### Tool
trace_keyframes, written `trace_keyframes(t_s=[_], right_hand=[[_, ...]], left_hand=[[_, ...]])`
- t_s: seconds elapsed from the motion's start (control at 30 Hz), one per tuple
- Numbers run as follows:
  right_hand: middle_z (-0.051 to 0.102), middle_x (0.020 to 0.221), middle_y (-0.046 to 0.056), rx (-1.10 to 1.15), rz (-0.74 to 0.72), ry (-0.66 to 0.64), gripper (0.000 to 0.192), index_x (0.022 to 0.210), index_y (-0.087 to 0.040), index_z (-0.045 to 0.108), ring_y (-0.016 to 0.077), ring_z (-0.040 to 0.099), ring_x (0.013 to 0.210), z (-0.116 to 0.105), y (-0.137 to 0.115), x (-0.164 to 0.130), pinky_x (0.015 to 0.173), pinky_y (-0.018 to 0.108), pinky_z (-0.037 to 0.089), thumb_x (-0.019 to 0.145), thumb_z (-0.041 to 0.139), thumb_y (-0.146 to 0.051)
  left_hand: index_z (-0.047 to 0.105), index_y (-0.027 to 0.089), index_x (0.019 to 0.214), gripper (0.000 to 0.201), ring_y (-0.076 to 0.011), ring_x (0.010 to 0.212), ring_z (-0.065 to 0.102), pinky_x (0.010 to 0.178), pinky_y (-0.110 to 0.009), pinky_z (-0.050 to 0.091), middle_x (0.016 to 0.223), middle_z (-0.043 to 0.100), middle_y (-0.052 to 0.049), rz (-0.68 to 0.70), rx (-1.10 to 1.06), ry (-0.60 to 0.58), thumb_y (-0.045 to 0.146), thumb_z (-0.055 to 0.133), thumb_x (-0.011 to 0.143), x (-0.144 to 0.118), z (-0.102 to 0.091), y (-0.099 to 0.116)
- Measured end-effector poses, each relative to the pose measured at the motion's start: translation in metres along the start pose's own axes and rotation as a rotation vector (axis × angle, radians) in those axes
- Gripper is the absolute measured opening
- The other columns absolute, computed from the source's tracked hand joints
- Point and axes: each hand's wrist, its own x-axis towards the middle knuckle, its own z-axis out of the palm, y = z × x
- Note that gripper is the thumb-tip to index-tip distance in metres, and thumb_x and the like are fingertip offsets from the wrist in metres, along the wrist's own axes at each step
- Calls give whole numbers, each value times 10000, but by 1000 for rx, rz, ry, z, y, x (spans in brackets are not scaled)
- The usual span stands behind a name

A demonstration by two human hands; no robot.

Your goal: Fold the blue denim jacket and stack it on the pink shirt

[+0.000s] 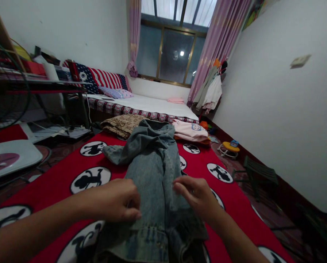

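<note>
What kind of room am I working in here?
Most likely a home bedroom: a bed with a pillow stands under a curtained window, and both hands, left hand and right hand, rest on a denim garment on a red blanket.

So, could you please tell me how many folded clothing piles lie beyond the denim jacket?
2: a brown patterned pile to the left and a pink pile to the right, both beyond the denim jacket. Others may be hidden behind it.

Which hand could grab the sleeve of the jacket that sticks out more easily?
Probably the left hand. The sleeve lies on its side of the jacket; the right hand would have to cross over.
</note>
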Motion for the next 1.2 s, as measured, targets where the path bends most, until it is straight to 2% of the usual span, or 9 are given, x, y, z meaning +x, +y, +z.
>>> trace_keyframes(t_s=[0.13,0.2,0.27,0.37,0.47,0.63,0.8,1.0,1.2], right_hand=[[573,1336,137,-122,-112,274,431,1262,-171,589,256,515,1258,24,33,51,1060,417,406,853,604,-307],[422,1482,162,-158,-94,242,578,1388,-161,481,280,376,1385,48,48,62,1128,479,327,857,602,-351],[339,1532,175,-197,-52,161,640,1435,-152,429,309,301,1425,69,58,64,1141,543,280,870,587,-408],[287,1556,164,-222,-43,61,646,1453,-167,406,322,252,1443,85,66,58,1141,597,232,898,544,-465],[314,1552,131,-159,-91,73,594,1452,-208,398,295,267,1441,82,67,53,1146,593,224,923,508,-456],[498,1436,102,-18,-162,337,382,1329,-222,493,215,416,1362,73,64,49,1168,511,240,978,407,-348],[546,1378,110,-73,-123,186,372,1284,-207,547,251,468,1306,77,60,49,1131,543,287,960,461,-366],[593,1293,105,-6,-135,213,294,1175,-214,617,232,522,1223,75,57,48,1046,432,408,960,461,-341],[623,1202,89,88,-154,205,259,1083,-217,650,215,556,1142,71,59,46,976,381,438,965,446,-325]], left_hand=[[675,212,1022,272,-206,891,635,759,-282,486,999,673,-59,-202,90,500,371,615,810,42,-14,-38],[544,207,1275,579,-292,1164,541,946,-382,454,1288,559,-120,-307,194,794,429,668,755,58,-16,-67],[387,196,1422,848,-353,1286,443,1017,-454,408,1420,451,-157,-432,211,908,499,704,696,68,-16,-97],[345,152,1441,890,-331,1187,552,952,-416,467,1329,558,-160,-527,-41,802,548,654,707,79,-14,-136],[535,148,1275,608,-282,1045,636,879,-356,503,1140,679,-105,-503,-194,717,463,569,756,85,-26,-161],[660,184,1142,397,-310,996,639,855,-414,490,1055,700,-109,-638,119,917,358,484,833,90,-87,-176],[683,152,1145,434,-427,1120,540,901,-542,428,1216,603,-210,-692,266,867,158,610,717,119,-124,-165],[722,209,1052,300,-254,1083,589,936,-354,451,1158,663,-88,-452,317,758,159,531,826,210,-112,-120],[754,150,858,164,-345,1049,616,858,-400,489,994,706,-175,-434,318,573,213,699,717,279,-76,-111]])
